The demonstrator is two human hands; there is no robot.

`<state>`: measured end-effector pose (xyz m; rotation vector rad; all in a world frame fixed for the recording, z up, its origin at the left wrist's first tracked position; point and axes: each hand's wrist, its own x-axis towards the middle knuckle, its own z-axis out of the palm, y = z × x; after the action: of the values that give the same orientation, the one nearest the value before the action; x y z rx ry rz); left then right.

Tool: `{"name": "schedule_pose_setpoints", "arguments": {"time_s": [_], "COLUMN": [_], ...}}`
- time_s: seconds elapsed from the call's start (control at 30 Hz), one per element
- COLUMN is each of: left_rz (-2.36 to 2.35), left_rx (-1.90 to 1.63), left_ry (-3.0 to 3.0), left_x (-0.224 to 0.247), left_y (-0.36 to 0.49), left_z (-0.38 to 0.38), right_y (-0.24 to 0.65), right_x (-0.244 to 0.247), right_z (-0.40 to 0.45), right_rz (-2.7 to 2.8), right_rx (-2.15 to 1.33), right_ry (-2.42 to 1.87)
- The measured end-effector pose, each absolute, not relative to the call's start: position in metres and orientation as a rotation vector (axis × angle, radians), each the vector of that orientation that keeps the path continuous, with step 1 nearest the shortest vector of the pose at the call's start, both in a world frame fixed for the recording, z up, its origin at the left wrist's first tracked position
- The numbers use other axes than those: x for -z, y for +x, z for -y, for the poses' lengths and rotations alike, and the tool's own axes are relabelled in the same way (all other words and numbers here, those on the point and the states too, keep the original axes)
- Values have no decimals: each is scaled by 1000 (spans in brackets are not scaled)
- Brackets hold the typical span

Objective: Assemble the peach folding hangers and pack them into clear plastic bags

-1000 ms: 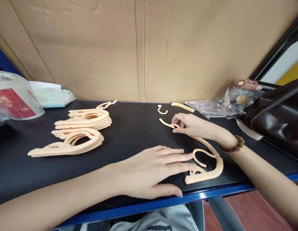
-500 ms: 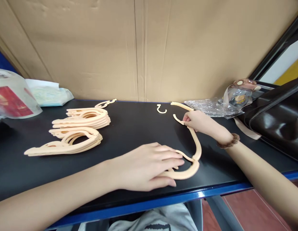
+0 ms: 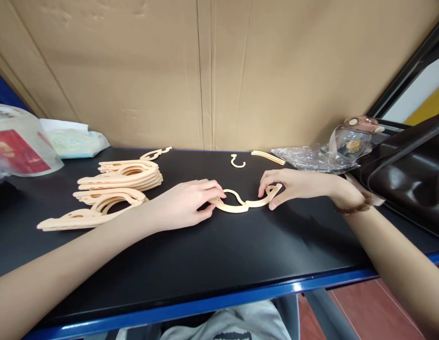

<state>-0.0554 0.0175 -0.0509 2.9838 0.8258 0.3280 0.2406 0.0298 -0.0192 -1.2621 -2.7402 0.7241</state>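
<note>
A cream plastic folding clothes hanger (image 3: 234,208) lies low over the black tabletop, its two arms spread from a middle joint and a curved hook part (image 3: 235,193) behind the left arm. My left hand (image 3: 193,203) is closed on the left arm's end, fingers over the top and thumb in front. My right hand (image 3: 286,186) curls its fingers and thumb round the right end, part of which shows between them. Left of my hands are two stacks of folded hangers, a rear stack (image 3: 129,178) and a front stack (image 3: 95,210), the latter partly behind my left forearm.
Along the cardboard wall (image 3: 152,80) lie a loose hook (image 3: 237,162), thin strips (image 3: 268,157) and small hook pieces (image 3: 156,154). Clear plastic packaging (image 3: 311,158) and a black bag (image 3: 414,174) stand right; a tissue pack (image 3: 76,140) and translucent container (image 3: 23,141) stand left. A blue edge (image 3: 219,301) borders the table.
The hanger has moved away from the front edge and turned to lie crosswise. My left hand has shifted back and left onto its end; my right hand has left the hook for the other arm.
</note>
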Motion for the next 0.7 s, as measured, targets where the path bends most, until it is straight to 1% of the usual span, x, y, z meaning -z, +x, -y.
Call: {"name": "schedule_pose_setpoints", "arguments": {"time_s": [0.1,0.2,0.3,0.37,0.43,0.57,0.7], "left_rz": [-840,-827,-834,-853,-862,-832,-845], "left_rx": [-354,-368,-376,-385,-403,-457,-498], "left_ry": [2947,2866,2786,2763,2756,2729,2684], "left_x": [51,51,50,50,50,52,51], "left_y": [-56,-56,-55,-54,-53,-52,-52], "left_z": [-18,-18,-15,-13,-11,-11,-12], "right_y": [239,233,220,211,203,197,196], "right_x": [24,31,38,41,42,38,36], "right_z": [-32,-32,-26,-21,-16,-11,-9], "right_rz": [2768,2748,2631,2541,2502,2514,2536], "right_rx": [-687,-508,-285,-226,-275,-479,-497], "right_ry": [-1119,-1038,-1096,-1212,-1266,-1130,-1082]}}
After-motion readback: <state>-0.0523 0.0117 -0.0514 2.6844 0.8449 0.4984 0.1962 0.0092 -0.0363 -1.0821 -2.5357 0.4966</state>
